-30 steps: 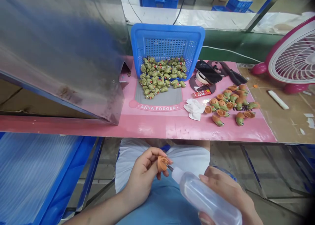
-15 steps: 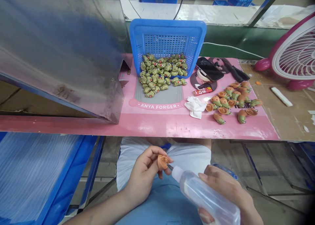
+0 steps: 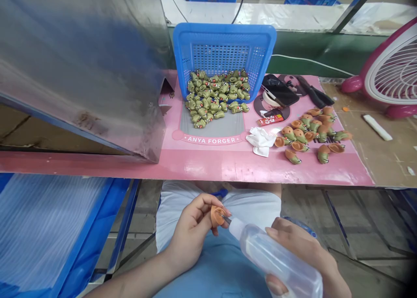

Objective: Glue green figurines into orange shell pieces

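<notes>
Curled fingers of a person's left hand (image 3: 190,224) pinch a small hollow orange moulded piece (image 3: 216,215) at their tips, while the right hand (image 3: 298,246), wrapped round a clear plastic squeeze bottle (image 3: 276,256), holds its thin metal nozzle (image 3: 226,220) against it.

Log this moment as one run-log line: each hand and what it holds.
left hand: orange piece | right hand: clear squeeze bottle | nozzle: at orange piece

The moulded piece (image 3: 216,216) is plain orange, the squeeze bottle (image 3: 276,256) clear, the basket (image 3: 224,34) bright blue with a square grid (tidy rows of holes), and the mat (image 3: 208,164) pink with white lettering.
</notes>
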